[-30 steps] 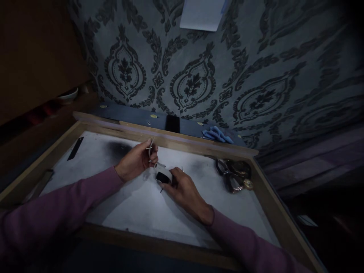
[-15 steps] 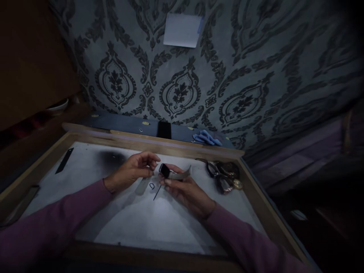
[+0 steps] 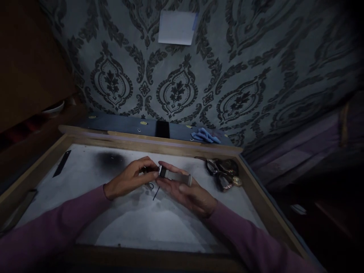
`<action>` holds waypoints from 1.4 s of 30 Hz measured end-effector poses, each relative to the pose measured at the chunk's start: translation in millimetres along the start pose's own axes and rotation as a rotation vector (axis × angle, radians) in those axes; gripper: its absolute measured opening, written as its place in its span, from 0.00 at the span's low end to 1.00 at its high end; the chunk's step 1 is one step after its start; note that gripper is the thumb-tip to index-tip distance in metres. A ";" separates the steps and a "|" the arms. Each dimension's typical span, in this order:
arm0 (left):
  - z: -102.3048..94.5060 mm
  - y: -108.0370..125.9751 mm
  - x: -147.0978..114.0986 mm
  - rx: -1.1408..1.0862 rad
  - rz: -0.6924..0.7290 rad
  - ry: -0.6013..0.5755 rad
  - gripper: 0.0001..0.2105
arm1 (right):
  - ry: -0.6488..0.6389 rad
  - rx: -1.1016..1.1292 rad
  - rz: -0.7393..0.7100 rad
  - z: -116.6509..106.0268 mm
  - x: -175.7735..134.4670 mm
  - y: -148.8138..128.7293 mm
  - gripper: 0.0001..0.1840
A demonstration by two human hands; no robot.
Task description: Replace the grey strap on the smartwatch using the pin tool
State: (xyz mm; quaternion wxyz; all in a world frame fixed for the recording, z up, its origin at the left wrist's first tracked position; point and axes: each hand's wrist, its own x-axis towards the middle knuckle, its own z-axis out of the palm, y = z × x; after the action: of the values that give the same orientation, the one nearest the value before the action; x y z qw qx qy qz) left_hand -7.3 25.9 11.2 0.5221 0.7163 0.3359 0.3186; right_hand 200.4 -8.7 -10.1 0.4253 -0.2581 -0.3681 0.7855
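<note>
A smartwatch (image 3: 163,171) with a pale grey strap (image 3: 179,177) lies across the fingers of my right hand (image 3: 193,195), its thumb near the strap's free end. My left hand (image 3: 129,178) is at the other side, thumb and fingers pinched at the left edge of the watch case. What sits inside that pinch is partly hidden. Just below the hands, on the white tray surface (image 3: 136,223), are a thin dark stick (image 3: 156,193) and a small dark loop (image 3: 151,186).
Several wristwatches (image 3: 224,174) are heaped at the tray's right. A flat black strip (image 3: 61,163) lies at the left. Wooden rims (image 3: 159,146) surround the tray. Behind it are a black phone (image 3: 162,129) and a blue cloth (image 3: 206,135). Paper (image 3: 176,27) hangs on the patterned wall.
My left hand has moved right and closed at the watch case. My right hand has turned more palm up, tilting the watch. The grey strip below my left hand no longer shows.
</note>
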 end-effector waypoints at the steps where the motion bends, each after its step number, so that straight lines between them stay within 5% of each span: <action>1: 0.9 0.5 -0.4 0.051 0.013 0.007 0.10 | 0.003 -0.035 0.015 -1.7 0.0 2.1 0.44; 8: 5.7 -5.2 -1.2 0.310 0.119 0.124 0.11 | 0.021 -0.049 0.021 0.4 2.2 7.8 0.39; 13: 4.4 -0.1 -4.0 0.383 0.216 0.144 0.10 | 0.080 0.015 0.078 8.5 4.5 -4.1 0.24; 30: 8.2 3.2 -6.1 0.507 0.490 0.137 0.08 | -0.015 -0.365 -0.123 5.6 3.9 5.5 0.20; 36: 15.8 2.8 -8.9 0.693 0.577 0.193 0.07 | 0.156 -0.670 -0.235 13.3 -5.6 14.5 0.26; 42: 17.3 0.6 -8.9 0.736 0.553 0.227 0.07 | 0.262 -0.497 -0.225 23.5 -0.9 16.3 0.18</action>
State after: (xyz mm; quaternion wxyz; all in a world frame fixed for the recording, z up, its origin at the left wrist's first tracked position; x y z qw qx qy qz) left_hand 1.6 9.3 6.5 0.0888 0.8769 0.2781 0.3818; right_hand 176.1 -24.0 -9.1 0.4773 -0.4108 -0.5174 0.5793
